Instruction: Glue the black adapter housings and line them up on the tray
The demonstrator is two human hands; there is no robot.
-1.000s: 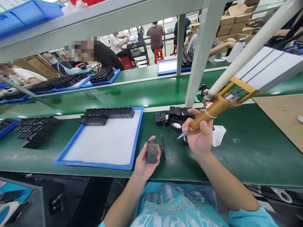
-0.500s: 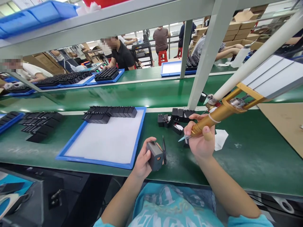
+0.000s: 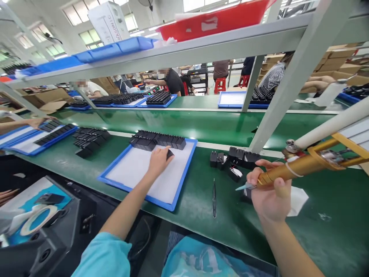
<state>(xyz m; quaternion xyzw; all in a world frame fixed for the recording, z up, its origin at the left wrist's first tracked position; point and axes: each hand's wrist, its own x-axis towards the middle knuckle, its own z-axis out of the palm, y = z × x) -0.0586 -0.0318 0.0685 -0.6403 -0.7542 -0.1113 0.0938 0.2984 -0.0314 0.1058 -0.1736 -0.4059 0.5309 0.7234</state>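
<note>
My left hand (image 3: 158,161) reaches over the blue-rimmed tray (image 3: 188,165), its fingers closed around a black charger (image 3: 170,154). Most of that charger is hidden behind the hand. Just beyond, rows of black chargers (image 3: 144,143) stand along the tray's far side. On the right, my right hand (image 3: 272,196) is wrapped around a gold-coloured glue dispenser (image 3: 288,172), whose pale blue nozzle (image 3: 244,187) points left. Below the nozzle, partly covered by the hand, lies a black charger case (image 3: 246,195). Several opened charger cases (image 3: 235,173) with wires and white parts sit behind it.
Black tweezers (image 3: 214,200) lie on the green bench between the hands. A white sheet (image 3: 298,201) is beside my right hand. Stacked chargers (image 3: 89,140) stand left of the tray. A slanted metal post (image 3: 276,104) rises behind the bench. Other people work across the line.
My left hand has carried the charger from in front of me, leftward and forward over the tray. My right hand still holds the glue dispenser. The view has swung left and up.
</note>
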